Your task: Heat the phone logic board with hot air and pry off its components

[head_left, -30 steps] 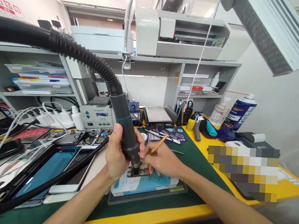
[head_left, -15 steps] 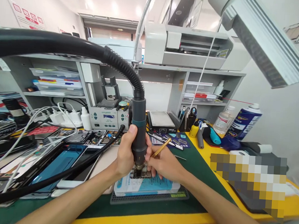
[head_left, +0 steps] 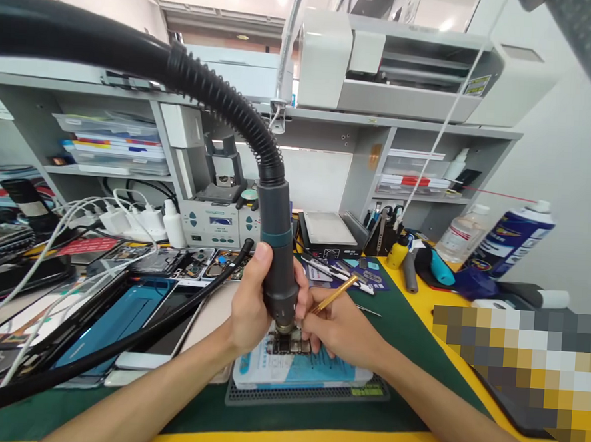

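Observation:
My left hand (head_left: 251, 298) is wrapped round the dark grey handle of a hot air gun (head_left: 277, 260), held almost upright. Its metal nozzle points down at a small circuit board (head_left: 290, 343), and whether it touches I cannot tell. Between the fingers of my right hand (head_left: 342, 324) is a slim gold pen-like tool (head_left: 338, 292), slanting up to the right; its lower tip is hidden. My right fingertips are at the board's right edge. Beneath the board is a blue and white flat pack (head_left: 311, 375), on a dark perforated mat (head_left: 305, 397).
The gun's thick black hose (head_left: 223, 100) arches in from the upper left. Phone parts and a blue phone back (head_left: 111, 326) crowd the left side. Behind stand a hot air station (head_left: 215, 226) and a flat black-based plate (head_left: 329, 230). A spray can (head_left: 512, 241) stands at right.
The camera view has shifted, so the scene sits differently in frame. Both hands keep their grips, with the hot air gun staying over the circuit board and the gold tool beside it.

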Motion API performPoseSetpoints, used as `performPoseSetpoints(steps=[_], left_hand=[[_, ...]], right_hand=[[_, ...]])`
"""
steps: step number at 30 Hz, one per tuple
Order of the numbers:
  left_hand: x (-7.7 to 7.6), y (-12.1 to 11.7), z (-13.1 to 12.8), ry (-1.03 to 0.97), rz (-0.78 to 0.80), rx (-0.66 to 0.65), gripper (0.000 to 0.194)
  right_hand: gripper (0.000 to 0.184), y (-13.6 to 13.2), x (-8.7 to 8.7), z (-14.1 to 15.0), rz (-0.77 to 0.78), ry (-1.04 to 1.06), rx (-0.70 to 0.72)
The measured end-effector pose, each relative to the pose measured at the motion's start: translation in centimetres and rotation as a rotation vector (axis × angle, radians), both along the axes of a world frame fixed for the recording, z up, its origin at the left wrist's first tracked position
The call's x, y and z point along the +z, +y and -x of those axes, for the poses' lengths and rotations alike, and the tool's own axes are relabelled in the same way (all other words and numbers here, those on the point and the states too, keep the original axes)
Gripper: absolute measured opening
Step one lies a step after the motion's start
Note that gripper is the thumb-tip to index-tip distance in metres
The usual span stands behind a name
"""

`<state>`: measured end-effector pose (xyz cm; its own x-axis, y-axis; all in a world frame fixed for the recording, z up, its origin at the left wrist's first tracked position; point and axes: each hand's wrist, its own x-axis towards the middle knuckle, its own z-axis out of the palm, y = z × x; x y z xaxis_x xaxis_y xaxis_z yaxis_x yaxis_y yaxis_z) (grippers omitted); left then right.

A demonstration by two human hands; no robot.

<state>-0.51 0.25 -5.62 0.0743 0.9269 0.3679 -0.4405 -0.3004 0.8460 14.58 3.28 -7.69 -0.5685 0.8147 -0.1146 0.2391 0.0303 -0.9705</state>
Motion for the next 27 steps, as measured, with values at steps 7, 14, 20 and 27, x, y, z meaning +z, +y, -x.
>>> performPoseSetpoints(steps=[7,14,20,27], left_hand=[[-0.34,-0.51,0.92,0.014,0.004,-0.044,0.068],[-0.74,-0.48,0.92,0.045,0.005,-0.019,0.069],[-0.76,-0.15,0.80,0.050,0.048,0.005,0.074],[-0.91,-0.28,0.69,0.064,0.020,0.045,0.076]], right_hand=[[0.007,-0.06,0.05,-0.09,-0.052,-0.024,0.025],[0.010,-0.05,-0.16,-0.05,-0.054,-0.023,0.021],[0.009,-0.15,-0.05,-0.04,-0.063,-0.035,0.018],[0.009,-0.20,0.14,0.04,-0.058,-0.037,0.013]])
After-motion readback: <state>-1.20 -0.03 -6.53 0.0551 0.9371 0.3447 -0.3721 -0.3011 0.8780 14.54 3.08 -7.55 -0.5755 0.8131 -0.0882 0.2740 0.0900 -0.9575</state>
